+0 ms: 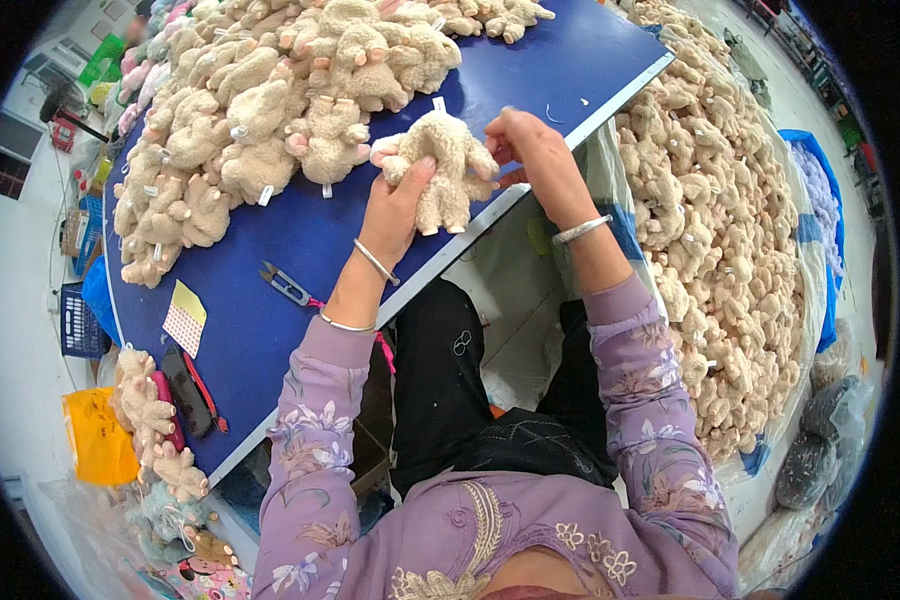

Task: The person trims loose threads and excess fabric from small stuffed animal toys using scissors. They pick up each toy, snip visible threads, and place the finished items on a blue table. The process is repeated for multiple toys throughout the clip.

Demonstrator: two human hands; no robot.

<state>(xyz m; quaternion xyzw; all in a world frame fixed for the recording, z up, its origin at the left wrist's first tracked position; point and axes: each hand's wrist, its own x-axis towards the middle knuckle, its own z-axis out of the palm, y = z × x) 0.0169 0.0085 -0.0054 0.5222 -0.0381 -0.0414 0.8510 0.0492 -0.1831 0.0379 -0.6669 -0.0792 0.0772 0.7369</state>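
Over the near edge of the blue table, my left hand point(398, 208) is closed on a cream fleece plush toy point(440, 165), its thumb pressed on the front. The toy looks limp, with pinkish paw ends and a white tag at its top. At the toy's right side, my right hand point(538, 160) has its fingers bent and pinched together, right by one limb. What those fingertips hold, if anything, is too small to make out. Left of my left forearm, thread snips point(286, 284) with a pink cord lie on the table.
A heap of similar cream plush toys point(260, 100) covers the far left of the blue table point(235, 300). More fill a large sack point(710, 240) on the right. A dotted sticker sheet point(184, 318), dark phone-like case point(186, 390) and red pen point(205, 392) lie at the left.
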